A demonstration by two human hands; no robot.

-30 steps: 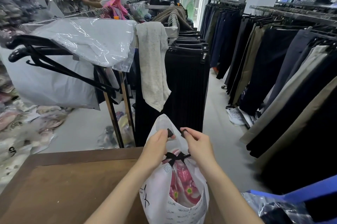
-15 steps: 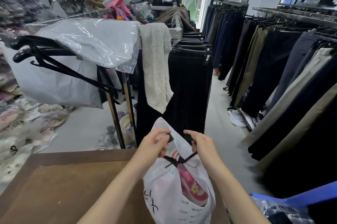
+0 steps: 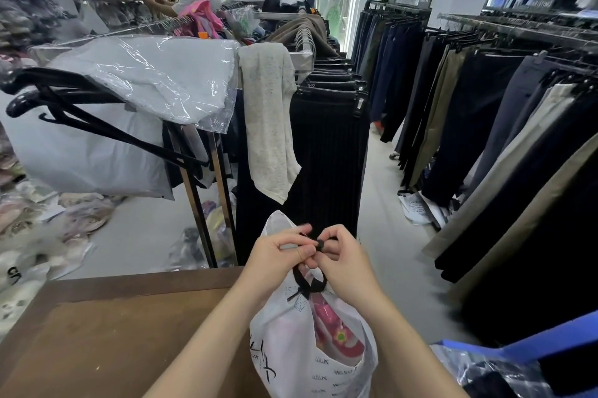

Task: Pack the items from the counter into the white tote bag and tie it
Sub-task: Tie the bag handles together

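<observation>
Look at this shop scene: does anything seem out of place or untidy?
Yes. Bagged goods lie strewn on the floor at left, and a white printed bag lies under the right trouser rack. The white tote bag itself looks fine.

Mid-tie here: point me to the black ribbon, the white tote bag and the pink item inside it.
black ribbon (image 3: 306, 287): head view, on the crossed loop below the hands.
white tote bag (image 3: 284, 342): head view, on its left front panel.
pink item (image 3: 336, 337): head view, on the part showing through the opening.

Open room is offered by the bare wooden counter (image 3: 106, 342) at lower left; passage beyond its far edge is blocked by the clothes rack (image 3: 326, 145) at centre.
</observation>
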